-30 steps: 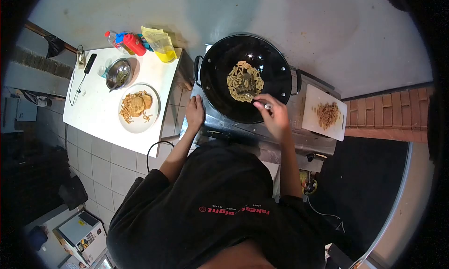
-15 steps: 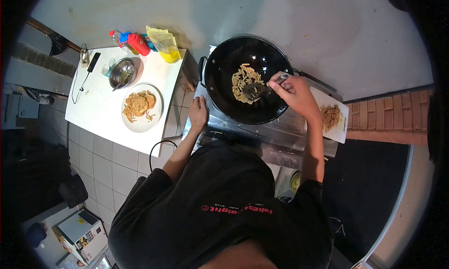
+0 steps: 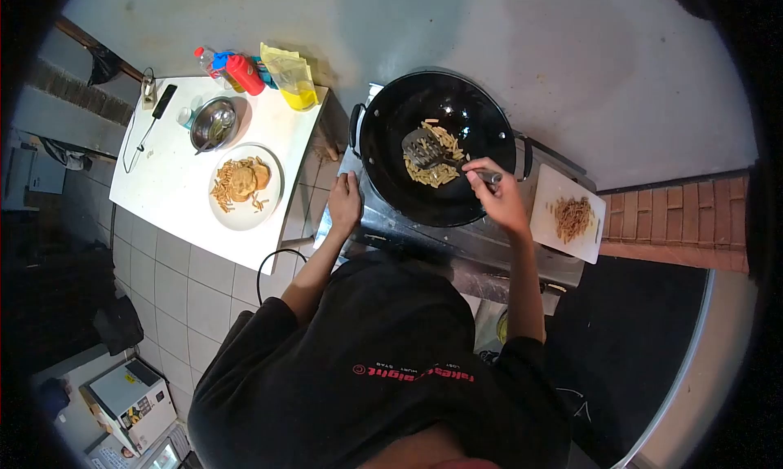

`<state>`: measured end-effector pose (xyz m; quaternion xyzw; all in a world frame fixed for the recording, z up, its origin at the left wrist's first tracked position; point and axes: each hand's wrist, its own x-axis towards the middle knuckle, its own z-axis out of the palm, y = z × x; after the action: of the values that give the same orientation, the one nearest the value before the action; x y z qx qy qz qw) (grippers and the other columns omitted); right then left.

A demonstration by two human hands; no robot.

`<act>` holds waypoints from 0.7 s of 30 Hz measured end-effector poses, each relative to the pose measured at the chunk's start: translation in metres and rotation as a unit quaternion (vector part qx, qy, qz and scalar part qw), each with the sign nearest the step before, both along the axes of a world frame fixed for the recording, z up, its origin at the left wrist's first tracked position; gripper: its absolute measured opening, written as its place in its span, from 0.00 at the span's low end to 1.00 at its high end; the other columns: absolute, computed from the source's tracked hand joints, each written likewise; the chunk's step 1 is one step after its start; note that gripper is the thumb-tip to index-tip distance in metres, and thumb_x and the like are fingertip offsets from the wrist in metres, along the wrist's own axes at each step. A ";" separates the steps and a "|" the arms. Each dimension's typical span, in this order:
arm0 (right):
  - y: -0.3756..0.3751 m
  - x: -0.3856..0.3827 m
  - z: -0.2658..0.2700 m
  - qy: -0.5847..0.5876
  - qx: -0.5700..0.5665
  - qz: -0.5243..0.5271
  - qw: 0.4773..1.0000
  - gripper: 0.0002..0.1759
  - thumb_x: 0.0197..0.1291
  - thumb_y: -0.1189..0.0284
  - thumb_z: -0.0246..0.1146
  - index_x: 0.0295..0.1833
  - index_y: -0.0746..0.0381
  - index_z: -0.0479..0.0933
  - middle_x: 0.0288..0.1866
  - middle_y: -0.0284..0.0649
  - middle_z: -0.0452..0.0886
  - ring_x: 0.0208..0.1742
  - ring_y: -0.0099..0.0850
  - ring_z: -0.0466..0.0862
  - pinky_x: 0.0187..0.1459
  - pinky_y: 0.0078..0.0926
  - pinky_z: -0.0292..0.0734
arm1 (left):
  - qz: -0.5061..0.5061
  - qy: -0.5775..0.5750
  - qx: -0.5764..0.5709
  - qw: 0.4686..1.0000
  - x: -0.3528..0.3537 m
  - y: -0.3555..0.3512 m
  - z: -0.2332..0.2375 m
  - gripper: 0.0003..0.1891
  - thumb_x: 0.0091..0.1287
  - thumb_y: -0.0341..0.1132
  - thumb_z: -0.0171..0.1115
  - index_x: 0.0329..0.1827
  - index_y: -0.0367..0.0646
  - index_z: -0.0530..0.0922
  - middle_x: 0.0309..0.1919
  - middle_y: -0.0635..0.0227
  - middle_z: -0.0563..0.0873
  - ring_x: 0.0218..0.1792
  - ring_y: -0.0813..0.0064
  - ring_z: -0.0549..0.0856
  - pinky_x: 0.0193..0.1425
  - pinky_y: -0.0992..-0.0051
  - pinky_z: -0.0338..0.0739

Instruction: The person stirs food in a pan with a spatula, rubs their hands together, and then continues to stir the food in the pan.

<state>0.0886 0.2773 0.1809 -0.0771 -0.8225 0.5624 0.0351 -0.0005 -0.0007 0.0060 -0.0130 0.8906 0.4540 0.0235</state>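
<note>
Presently, the right hand (image 3: pixel 497 195) is pinching the handle of a slotted turner (image 3: pixel 422 148) between thumb and fingers, near four o'clock of the wok (image 3: pixel 390 179). The left hand (image 3: pixel 346 203) holds nothing visible; its fingers lie extended and close together on the edge of the steel stove (image 3: pixel 390 223), at eight o'clock from the wok. The short pale strips (image 3: pixel 432 176) are gathered around the wok's centre, and the turner's blade lies over their nine o'clock side.

Several troubles seem possible. Because the pinch is near the rim, the wrist or the knuckles could touch the metal, which is probably hot, although no flame can be seen. A loose pinch could let the handle rotate and throw some strips out. If the blade pushes too strongly, the wok could slide, since neither hand holds its side handles. Strips flung toward four o'clock could fall among the browner strips (image 3: pixel 573 218) on the cutting board (image 3: pixel 541 212).
</note>
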 end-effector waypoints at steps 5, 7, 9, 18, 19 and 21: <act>-0.023 0.022 0.003 -0.013 0.001 -0.012 1.000 0.08 0.69 0.73 0.62 0.49 0.65 0.79 0.30 0.27 0.76 0.32 0.13 0.69 0.34 0.15 0.64 | -0.007 -0.003 -0.006 1.000 0.000 -0.002 0.001 0.25 0.79 0.47 0.44 0.47 0.30 0.79 0.45 0.41 0.81 0.49 0.39 0.79 0.55 0.52 0.72; -0.021 0.024 -0.004 0.004 -0.010 -0.021 1.000 0.07 0.70 0.72 0.62 0.48 0.64 0.80 0.29 0.27 0.75 0.30 0.13 0.69 0.32 0.15 0.63 | -0.008 -0.003 -0.008 1.000 -0.002 -0.001 -0.004 0.25 0.79 0.48 0.44 0.47 0.30 0.79 0.45 0.41 0.81 0.50 0.39 0.79 0.55 0.52 0.72; -0.017 0.024 -0.010 -0.010 -0.057 -0.084 0.995 0.07 0.70 0.71 0.61 0.48 0.61 0.80 0.27 0.28 0.74 0.28 0.13 0.70 0.30 0.14 0.63 | -0.007 0.000 -0.006 1.000 -0.002 -0.002 -0.007 0.26 0.79 0.48 0.43 0.47 0.30 0.79 0.45 0.41 0.81 0.49 0.39 0.79 0.55 0.52 0.72; -0.006 0.013 -0.023 0.057 -0.354 -0.269 0.894 0.21 0.74 0.56 0.58 0.52 0.66 0.77 0.23 0.32 0.75 0.19 0.19 0.71 0.19 0.19 0.63 | -0.007 0.017 -0.003 1.000 0.000 -0.001 -0.003 0.26 0.79 0.48 0.43 0.48 0.30 0.80 0.46 0.42 0.81 0.49 0.40 0.80 0.55 0.53 0.73; -0.004 0.014 -0.020 0.058 -0.354 -0.270 0.894 0.21 0.74 0.56 0.58 0.52 0.66 0.77 0.23 0.32 0.75 0.19 0.19 0.71 0.19 0.19 0.63 | -0.008 0.018 -0.003 1.000 0.000 0.000 -0.004 0.26 0.79 0.48 0.43 0.48 0.30 0.80 0.46 0.42 0.81 0.49 0.40 0.80 0.55 0.53 0.73; -0.002 0.015 -0.014 0.050 -0.354 -0.282 0.890 0.22 0.74 0.56 0.58 0.51 0.66 0.78 0.24 0.31 0.74 0.20 0.19 0.70 0.19 0.19 0.62 | -0.002 0.028 -0.005 1.000 0.000 0.000 -0.005 0.27 0.79 0.48 0.43 0.48 0.29 0.80 0.46 0.42 0.81 0.49 0.40 0.80 0.55 0.53 0.73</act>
<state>0.1031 0.2757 0.1668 -0.2856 -0.5093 0.7858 0.2036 -0.0001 -0.0009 0.0007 0.0020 0.8930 0.4500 -0.0007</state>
